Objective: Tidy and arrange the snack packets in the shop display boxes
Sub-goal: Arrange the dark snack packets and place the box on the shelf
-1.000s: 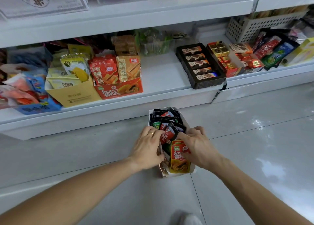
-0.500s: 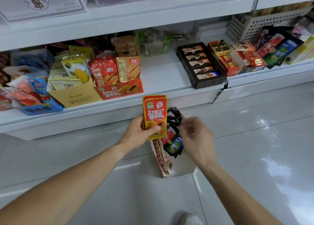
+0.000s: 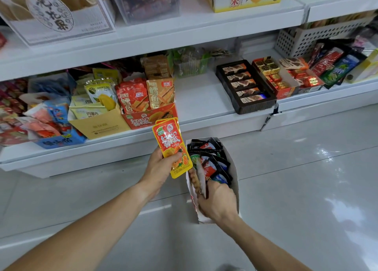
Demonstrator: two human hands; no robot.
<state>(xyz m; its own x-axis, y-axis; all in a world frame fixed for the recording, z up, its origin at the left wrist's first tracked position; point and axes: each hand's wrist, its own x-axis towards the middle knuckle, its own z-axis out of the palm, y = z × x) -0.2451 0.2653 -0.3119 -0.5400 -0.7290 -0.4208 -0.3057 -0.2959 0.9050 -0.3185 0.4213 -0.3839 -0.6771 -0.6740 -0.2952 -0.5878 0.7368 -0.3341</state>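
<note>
The left hand point(image 3: 161, 166) grips a small stack of glossy orange-and-yellow snack packets point(image 3: 172, 145) printed with red Chinese characters and papaya, upright above the floor. The right hand point(image 3: 216, 201) reaches into the white cardboard display box point(image 3: 234, 180) on the floor, fingers around dark packets point(image 3: 212, 162).

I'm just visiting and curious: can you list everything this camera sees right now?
Papaya packets: a few, orange-yellow, in the left hand.
White box: one, on the floor, holding dark packets.
Red display box: one, lower shelf, with orange-red packets.
Yellow box: one, left of the red box.
Black tray: one, lower shelf, chocolate bars.
White basket: one, right, lower shelf.
Left hand: grips the papaya packets.
Right hand: inside the white box, grip unclear.
</note>
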